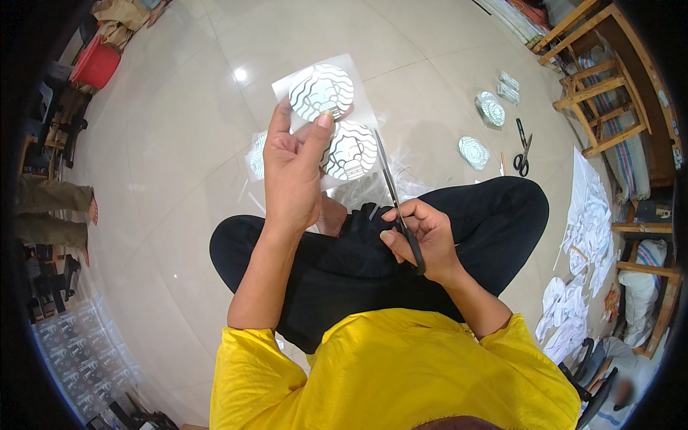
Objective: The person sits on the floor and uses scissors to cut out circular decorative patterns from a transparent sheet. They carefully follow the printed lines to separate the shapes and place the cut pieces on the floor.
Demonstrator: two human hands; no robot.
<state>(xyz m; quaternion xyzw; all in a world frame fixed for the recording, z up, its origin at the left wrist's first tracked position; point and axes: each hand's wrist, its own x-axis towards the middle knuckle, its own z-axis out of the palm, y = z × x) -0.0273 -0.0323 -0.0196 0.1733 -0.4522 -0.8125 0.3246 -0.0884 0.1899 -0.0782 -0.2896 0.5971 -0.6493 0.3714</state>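
Note:
My left hand (292, 163) grips a clear, whitish sheet (364, 87) in front of me, thumb on top. Printed on the sheet are two round silver-and-white wavy designs, an upper one (315, 84) and a lower one (351, 152). My right hand (432, 244) is closed around black-handled scissors (391, 183), whose blades point up along the sheet's right edge. Whether the blades touch the sheet I cannot tell. Part of another round piece (256, 159) shows behind my left hand. Clear offcuts (398, 185) lie on the floor beyond my crossed legs.
Cut round pieces (474, 153) and small stacks (491, 110) lie on the floor at right, near a second pair of scissors (525, 158). Crumpled white material (589, 211) and a wooden stool (609, 89) are farther right. Another person's legs (54, 204) and a red tub (95, 64) are at left.

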